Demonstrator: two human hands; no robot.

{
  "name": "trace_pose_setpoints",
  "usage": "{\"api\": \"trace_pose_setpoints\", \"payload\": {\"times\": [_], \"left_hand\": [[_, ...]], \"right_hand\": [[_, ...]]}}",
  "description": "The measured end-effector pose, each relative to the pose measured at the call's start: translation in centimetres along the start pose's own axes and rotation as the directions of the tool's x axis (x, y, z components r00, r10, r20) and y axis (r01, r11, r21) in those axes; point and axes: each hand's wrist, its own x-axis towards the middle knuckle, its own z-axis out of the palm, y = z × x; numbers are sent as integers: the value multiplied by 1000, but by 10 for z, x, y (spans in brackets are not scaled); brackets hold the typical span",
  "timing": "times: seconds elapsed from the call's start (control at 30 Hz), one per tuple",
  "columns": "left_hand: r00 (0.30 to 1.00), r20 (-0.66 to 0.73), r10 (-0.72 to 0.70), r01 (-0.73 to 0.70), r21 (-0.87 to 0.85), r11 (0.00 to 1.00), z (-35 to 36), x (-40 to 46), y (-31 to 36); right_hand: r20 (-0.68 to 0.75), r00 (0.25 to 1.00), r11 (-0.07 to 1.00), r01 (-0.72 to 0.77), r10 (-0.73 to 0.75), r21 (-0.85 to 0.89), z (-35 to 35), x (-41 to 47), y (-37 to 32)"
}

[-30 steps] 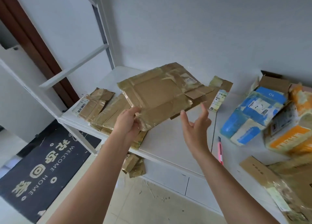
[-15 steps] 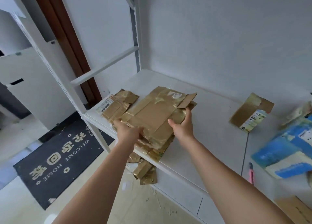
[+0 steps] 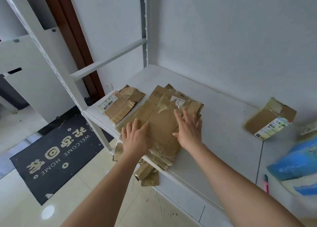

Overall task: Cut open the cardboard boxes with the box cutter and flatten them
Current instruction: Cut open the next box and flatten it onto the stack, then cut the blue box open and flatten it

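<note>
Cardboard stack, left hand, right hand pressing flat

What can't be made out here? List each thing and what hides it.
- Box cutter, head view: only a pink sliver by the blue package; blade not visible.
- Blue package: blurred and cut off by the right edge.
- Stack of flattened boxes: the left hand and right hand lie flat on top; how many layers cannot be counted.
- Shipping labels: print too small to read.
- Cardboard scraps on the floor: partly hidden under the shelf edge.

Both hands flat, fingers spread
</note>
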Motion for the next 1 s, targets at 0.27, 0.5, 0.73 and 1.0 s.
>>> {"api": "trace_pose_setpoints", "payload": {"times": [0.27,0.5,0.73,1.0], "left_hand": [[961,270,49,-41,-35,999,-2,32,-16],[994,110,-17,13,37,999,-5,9,3],[995,-19,100,-102,-107,989,-37,-10,49],[915,57,399,-353,-362,863,-21,-30,216]], "right_hand": [[298,953,997,45,-61,60,14,15,40],[282,959,998,-43,30,42,1,-1,9],[199,978,903,-143,65,405,-55,-79,52],[-583,722,912,-172,374,372,-129,-168,138]]}}
